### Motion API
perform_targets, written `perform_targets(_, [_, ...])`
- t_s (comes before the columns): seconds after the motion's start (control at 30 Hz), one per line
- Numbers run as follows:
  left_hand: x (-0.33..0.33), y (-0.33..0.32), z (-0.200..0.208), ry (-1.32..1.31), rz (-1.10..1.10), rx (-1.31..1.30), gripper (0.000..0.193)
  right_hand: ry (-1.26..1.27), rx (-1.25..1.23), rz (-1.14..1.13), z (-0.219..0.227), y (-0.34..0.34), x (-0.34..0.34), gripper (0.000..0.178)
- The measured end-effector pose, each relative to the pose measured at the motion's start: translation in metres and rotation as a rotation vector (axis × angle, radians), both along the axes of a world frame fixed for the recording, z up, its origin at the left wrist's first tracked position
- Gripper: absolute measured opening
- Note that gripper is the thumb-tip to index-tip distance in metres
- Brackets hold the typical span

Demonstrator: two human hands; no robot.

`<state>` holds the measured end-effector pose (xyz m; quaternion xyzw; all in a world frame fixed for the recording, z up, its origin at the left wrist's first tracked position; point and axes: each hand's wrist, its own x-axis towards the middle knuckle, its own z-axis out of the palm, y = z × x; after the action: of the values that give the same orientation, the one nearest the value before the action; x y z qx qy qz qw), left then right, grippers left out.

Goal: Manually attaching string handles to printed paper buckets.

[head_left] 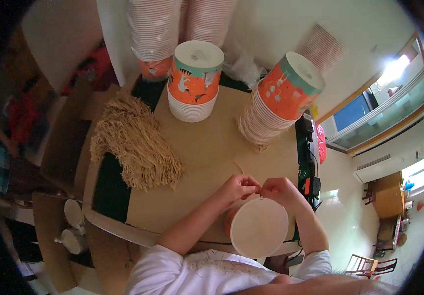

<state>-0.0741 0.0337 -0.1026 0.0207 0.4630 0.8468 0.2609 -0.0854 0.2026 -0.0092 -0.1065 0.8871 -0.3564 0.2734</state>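
Observation:
A round paper bucket lies tipped against my front at the table's near edge, its pale open mouth or base facing up. At its far rim, my left hand and my right hand meet with fingertips pinched together. A thin tan paper cord sticks out beyond my left hand, and a bit of it shows between the fingers. How the cord joins the bucket is hidden by my fingers. To the left lies a thick bundle of tan cords.
Stacked orange-and-green paper buckets stand upside down at the back, with another stack at the right, cords hanging around it. Wrapped white stacks rise behind. Black devices line the table's right edge. An open cardboard box sits lower left.

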Motion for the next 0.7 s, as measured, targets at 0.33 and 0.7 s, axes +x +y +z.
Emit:
perform_targets(0.33, [-0.007, -0.011, -0.011, 0.045, -0.065, -0.083, 0.01, -0.052, -0.022, 0.026, 0.002, -0.003, -0.004, 0.009])
perform_targets(0.7, [-0.01, -0.01, -0.004, 0.036, -0.089, 0.013, 0.012, -0.034, -0.032, -0.019, -0.002, -0.002, -0.008, 0.013])
